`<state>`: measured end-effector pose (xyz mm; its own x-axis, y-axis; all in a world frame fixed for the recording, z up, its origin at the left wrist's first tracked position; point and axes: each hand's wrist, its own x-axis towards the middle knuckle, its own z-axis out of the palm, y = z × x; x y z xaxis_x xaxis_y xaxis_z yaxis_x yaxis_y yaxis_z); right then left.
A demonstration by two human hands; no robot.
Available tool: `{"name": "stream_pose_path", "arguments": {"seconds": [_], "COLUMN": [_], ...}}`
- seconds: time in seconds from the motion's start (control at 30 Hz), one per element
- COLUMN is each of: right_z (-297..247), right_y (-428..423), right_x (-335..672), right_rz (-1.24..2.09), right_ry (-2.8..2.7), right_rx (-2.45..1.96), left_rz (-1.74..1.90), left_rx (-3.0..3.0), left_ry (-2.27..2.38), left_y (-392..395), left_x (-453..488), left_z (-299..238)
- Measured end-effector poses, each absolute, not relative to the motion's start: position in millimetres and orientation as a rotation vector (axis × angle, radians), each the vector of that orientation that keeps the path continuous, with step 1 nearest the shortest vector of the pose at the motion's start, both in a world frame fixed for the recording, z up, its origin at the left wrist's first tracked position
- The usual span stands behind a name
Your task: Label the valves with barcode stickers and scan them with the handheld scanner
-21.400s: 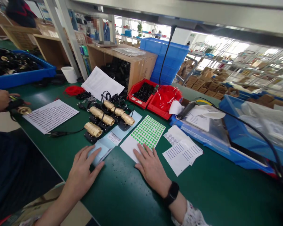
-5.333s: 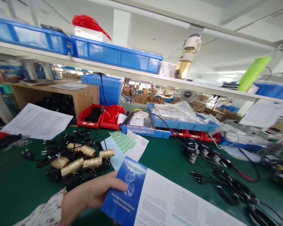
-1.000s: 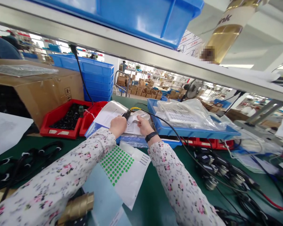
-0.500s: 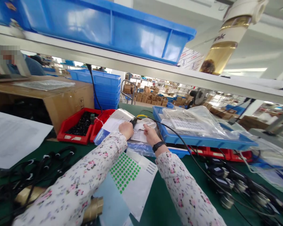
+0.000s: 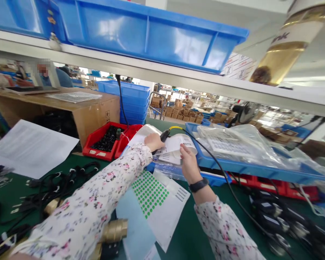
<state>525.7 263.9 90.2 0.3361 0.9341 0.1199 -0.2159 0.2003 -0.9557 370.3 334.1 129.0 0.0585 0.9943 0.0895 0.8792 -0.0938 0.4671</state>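
My left hand [image 5: 153,141] reaches forward and is closed round the black handle of a corded tool [image 5: 164,135] over a flat blue tray [image 5: 178,172]. My right hand [image 5: 187,164] is lifted beside it, pinching a curled white label sheet [image 5: 178,146] by its edge. More printed sheets lie in the tray under both hands. Near my arms a sheet of green round stickers [image 5: 150,193] rests on white paper, with a pale blue sheet [image 5: 135,224] under it. Brass valves [image 5: 114,231] lie by my left sleeve.
Red bins [image 5: 104,141] of black parts stand to the left of the tray. A longer blue tray [image 5: 249,167] with plastic bags sits to the right. Black cables [image 5: 276,216] and plugs spread over the green table on both sides. A shelf with blue bins [image 5: 151,36] hangs overhead. A person sits far left.
My right hand has lifted the white label sheet up off the tray, so it now curls in the air. My left hand stays on the tool handle.
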Motion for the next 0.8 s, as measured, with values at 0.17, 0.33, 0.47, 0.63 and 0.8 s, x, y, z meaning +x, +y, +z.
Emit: {"name": "stream_pose_path", "arguments": {"seconds": [0.17, 0.33, 0.47, 0.63, 0.8], "right_z": [98.6, 107.4, 98.7, 77.8, 70.4], "right_y": [258.0, 244.5, 227.0, 229.5, 248.8], "right_x": [526.4, 523.9, 516.1, 503.3, 491.8], "right_rz": [0.951, 0.987, 1.011, 1.033, 1.184], "right_ry": [-0.816, -0.748, -0.644, -0.43, -0.397], "right_rx": [-1.028, -0.978, -0.938, -0.947, -1.035], "left_rz": [0.489, 0.451, 0.451, 0.459, 0.443], "left_rx": [2.104, 2.12, 2.112, 2.09, 2.089], "left_ry": [1.977, 2.008, 2.011, 1.988, 1.981], "left_y": [341.2, 338.2, 332.5, 325.1, 323.1], "left_x": [365.0, 364.0, 370.9, 380.7, 382.7], "left_z": [132.3, 130.7, 127.8, 128.3, 125.6]}}
